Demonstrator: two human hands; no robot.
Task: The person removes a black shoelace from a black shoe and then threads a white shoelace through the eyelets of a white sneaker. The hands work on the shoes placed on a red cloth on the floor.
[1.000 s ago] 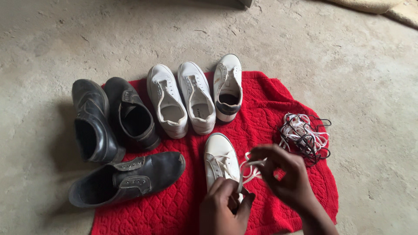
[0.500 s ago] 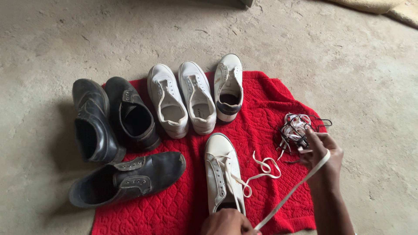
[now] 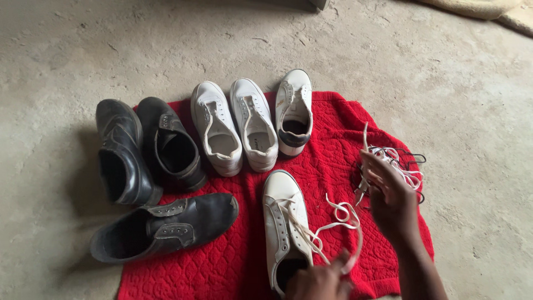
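A white sneaker (image 3: 281, 219), partly laced, lies on a red quilted cloth (image 3: 333, 144). Its white lace (image 3: 338, 214) trails loose to the right. My left hand (image 3: 321, 281) sits at the bottom edge by the sneaker's heel and pinches one strand of the lace. Farther right, my right hand (image 3: 391, 199) is closed on the same lace. The lace end sticks up past its fingers. Just beyond that hand is a tangled pile of white and black laces (image 3: 404, 168).
Three unlaced white sneakers (image 3: 255, 125) stand in a row at the back of the cloth. Three black leather shoes (image 3: 161, 222) lie to the left, partly on bare concrete floor (image 3: 111, 44). A pale mat edge (image 3: 499, 11) shows top right.
My right hand drew the lace out taut to the right, then came back with slack in the lace. The left hand stayed by the sneaker's heel.
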